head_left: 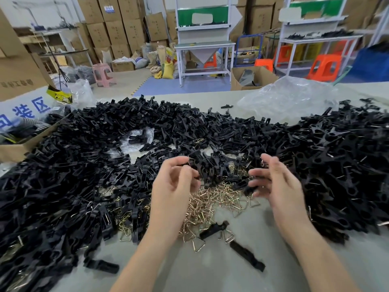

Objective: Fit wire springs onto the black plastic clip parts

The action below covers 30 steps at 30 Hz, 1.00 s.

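Observation:
A huge heap of black plastic clip parts (105, 165) covers the grey table (200, 275) from left to right. A smaller pile of gold and silver wire springs (208, 203) lies in front of it at the centre. My left hand (174, 186) hovers over the springs, its fingers curled, pinching what looks like a black clip part with a bit of wire at its thumb tip. My right hand (273, 182) hovers beside it, palm turned inward, fingers spread and loosely bent, blurred, with nothing plainly in it. Two loose clip parts (212, 228) (247, 258) lie between my forearms.
An open cardboard box (12, 150) stands at the table's left edge. A crumpled clear plastic bag (290, 95) lies at the back right, and a small one (136, 138) sits inside the heap. Beyond the table are white workbenches, stools and stacked cartons.

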{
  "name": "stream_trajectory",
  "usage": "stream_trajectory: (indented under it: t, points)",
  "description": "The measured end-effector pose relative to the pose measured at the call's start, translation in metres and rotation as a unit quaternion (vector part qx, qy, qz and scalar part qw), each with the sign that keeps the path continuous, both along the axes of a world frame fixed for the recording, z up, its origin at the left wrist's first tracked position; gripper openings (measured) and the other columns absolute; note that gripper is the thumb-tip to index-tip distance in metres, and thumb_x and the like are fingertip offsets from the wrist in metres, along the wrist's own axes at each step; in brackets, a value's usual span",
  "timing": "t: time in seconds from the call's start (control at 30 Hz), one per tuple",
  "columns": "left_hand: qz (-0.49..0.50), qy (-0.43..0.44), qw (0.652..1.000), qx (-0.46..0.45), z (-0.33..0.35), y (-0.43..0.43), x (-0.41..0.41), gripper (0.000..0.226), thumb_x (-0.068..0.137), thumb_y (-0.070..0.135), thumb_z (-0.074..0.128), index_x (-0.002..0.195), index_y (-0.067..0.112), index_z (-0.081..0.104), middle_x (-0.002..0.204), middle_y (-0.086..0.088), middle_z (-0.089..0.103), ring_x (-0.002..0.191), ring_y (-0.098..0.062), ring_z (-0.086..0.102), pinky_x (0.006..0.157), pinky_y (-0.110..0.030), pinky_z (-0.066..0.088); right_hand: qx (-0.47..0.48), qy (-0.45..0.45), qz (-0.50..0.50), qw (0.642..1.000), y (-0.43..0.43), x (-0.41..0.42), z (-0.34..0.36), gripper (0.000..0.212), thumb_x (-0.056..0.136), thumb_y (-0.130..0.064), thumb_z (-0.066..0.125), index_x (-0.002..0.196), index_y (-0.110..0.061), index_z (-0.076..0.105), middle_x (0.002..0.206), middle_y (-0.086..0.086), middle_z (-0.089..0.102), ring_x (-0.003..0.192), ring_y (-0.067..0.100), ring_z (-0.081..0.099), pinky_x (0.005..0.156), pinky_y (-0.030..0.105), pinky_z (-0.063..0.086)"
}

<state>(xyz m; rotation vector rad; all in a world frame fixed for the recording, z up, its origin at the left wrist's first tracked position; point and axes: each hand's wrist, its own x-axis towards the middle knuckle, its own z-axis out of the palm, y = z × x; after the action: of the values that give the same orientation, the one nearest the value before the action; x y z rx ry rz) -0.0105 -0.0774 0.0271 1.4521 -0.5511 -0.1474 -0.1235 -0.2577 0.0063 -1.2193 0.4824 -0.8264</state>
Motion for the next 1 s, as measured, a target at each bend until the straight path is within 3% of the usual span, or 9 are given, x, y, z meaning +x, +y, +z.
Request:
stream_trajectory:
  t: [0.13, 0.2, 0.3, 0.4, 0.53, 0.7, 0.8, 0.9, 1.0]
  points:
    - [0.107, -0.189, 0.943, 0.252, 0.003, -0.003, 0.046, 0.029, 0.098, 0.027, 0.058, 0.127, 0.029, 0.052, 0.104, 0.017, 0.065, 0.092, 0.001, 0.06, 0.074, -0.013, 0.048, -0.074, 0.041, 0.029, 0.996, 0.009, 0.006, -0.005, 0.038, 0.095, -0.051, 0.047, 0.123, -0.031, 0.063, 0.086, 0.004, 0.075, 0.065, 0.014, 0.067, 0.051, 0.021, 0.051]
    - [0.08, -0.25, 0.853, 0.451, 0.004, -0.01, 0.078, 0.057, 0.096, 0.04, 0.059, 0.146, 0.025, 0.037, 0.137, -0.002, 0.053, 0.116, -0.016, 0.055, 0.096, -0.034, 0.048, -0.086, 0.059, 0.044, 0.994, 0.01, 0.007, -0.007, 0.038, 0.094, -0.053, 0.046, 0.122, -0.032, 0.063, 0.087, 0.003, 0.075, 0.065, 0.013, 0.066, 0.052, 0.022, 0.05]
    - [-0.019, -0.192, 0.747, 0.636, 0.007, -0.023, 0.114, 0.094, 0.087, 0.07, 0.056, 0.159, 0.03, 0.012, 0.164, -0.014, 0.018, 0.148, -0.04, 0.023, 0.117, -0.056, 0.027, -0.101, 0.073, 0.062, 0.99, 0.01, 0.007, -0.01, 0.036, 0.095, -0.053, 0.046, 0.121, -0.035, 0.061, 0.088, 0.001, 0.075, 0.067, 0.011, 0.066, 0.054, 0.02, 0.051]
    - [-0.056, -0.166, 0.744, 0.645, 0.004, -0.032, 0.137, 0.099, 0.083, 0.078, 0.053, 0.159, 0.032, 0.01, 0.167, -0.01, 0.009, 0.151, -0.04, 0.012, 0.119, -0.059, 0.022, -0.124, 0.086, 0.065, 0.986, 0.009, 0.008, -0.014, 0.034, 0.097, -0.054, 0.044, 0.122, -0.038, 0.061, 0.089, 0.001, 0.074, 0.07, 0.01, 0.066, 0.056, 0.018, 0.05]
    - [-0.043, -0.274, 0.716, 0.641, -0.005, -0.032, 0.135, 0.072, 0.096, 0.064, 0.044, 0.156, 0.031, 0.022, 0.162, -0.004, 0.02, 0.145, -0.037, 0.024, 0.112, -0.054, 0.033, -0.135, 0.098, 0.065, 0.984, 0.007, 0.009, -0.018, 0.032, 0.097, -0.055, 0.045, 0.122, -0.042, 0.061, 0.09, -0.001, 0.074, 0.071, 0.009, 0.067, 0.058, 0.02, 0.053]
    - [-0.051, -0.321, 0.752, 0.574, -0.01, -0.018, 0.118, 0.044, 0.097, 0.05, 0.053, 0.135, 0.029, 0.043, 0.141, -0.001, 0.035, 0.123, -0.026, 0.046, 0.091, -0.04, 0.046, -0.155, 0.112, 0.067, 0.979, 0.007, 0.009, -0.021, 0.035, 0.094, -0.06, 0.045, 0.122, -0.045, 0.061, 0.09, -0.005, 0.074, 0.071, 0.008, 0.066, 0.058, 0.021, 0.053]
    - [-0.069, -0.316, 0.767, 0.554, -0.008, -0.015, 0.112, 0.04, 0.097, 0.04, 0.058, 0.133, 0.027, 0.046, 0.136, -0.001, 0.037, 0.114, -0.024, 0.051, 0.087, -0.035, 0.044, -0.162, 0.114, 0.069, 0.978, 0.007, 0.008, -0.022, 0.038, 0.092, -0.06, 0.046, 0.123, -0.044, 0.06, 0.09, -0.005, 0.074, 0.07, 0.008, 0.067, 0.059, 0.023, 0.055]
    - [-0.067, -0.323, 0.786, 0.523, 0.002, -0.011, 0.112, 0.031, 0.097, 0.029, 0.06, 0.125, 0.025, 0.049, 0.128, 0.002, 0.044, 0.082, -0.011, 0.054, 0.074, -0.03, 0.041, -0.168, 0.117, 0.068, 0.976, 0.007, 0.007, -0.023, 0.036, 0.093, -0.058, 0.045, 0.122, -0.045, 0.059, 0.091, -0.006, 0.074, 0.072, 0.008, 0.067, 0.061, 0.023, 0.055]
    - [-0.037, -0.324, 0.818, 0.474, 0.015, -0.003, 0.116, 0.021, 0.098, 0.023, 0.055, 0.117, 0.027, 0.048, 0.11, 0.004, 0.054, 0.078, -0.012, 0.056, 0.07, -0.033, 0.046, -0.184, 0.127, 0.068, 0.972, 0.006, 0.007, -0.024, 0.034, 0.096, -0.057, 0.043, 0.124, -0.046, 0.058, 0.092, -0.009, 0.074, 0.074, 0.007, 0.068, 0.063, 0.024, 0.055]
